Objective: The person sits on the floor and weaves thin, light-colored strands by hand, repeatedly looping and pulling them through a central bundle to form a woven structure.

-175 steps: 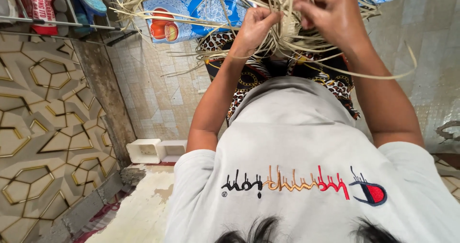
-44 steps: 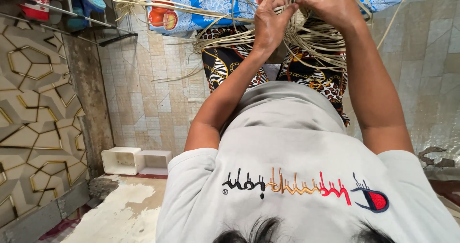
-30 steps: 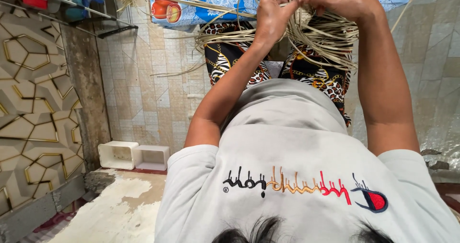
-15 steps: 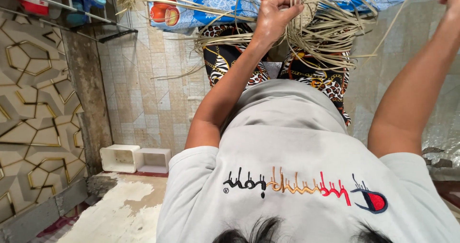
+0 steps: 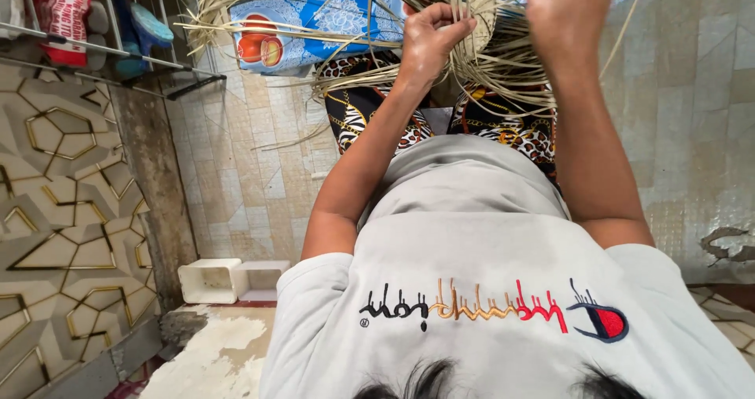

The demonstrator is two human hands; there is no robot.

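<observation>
two hands (image 5: 431,36) (image 5: 568,10) grip one bundle of straw strips (image 5: 503,49).

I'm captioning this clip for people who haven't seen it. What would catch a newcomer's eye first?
The tangle of pale straw strips fanning out at the top centre, with the left hand closed around a bunch of them and the right hand raised among them. Behind lies a bright blue cloth with orange fruit prints. Lower left, two small white boxes sit on the floor against the tiled wall.
</observation>
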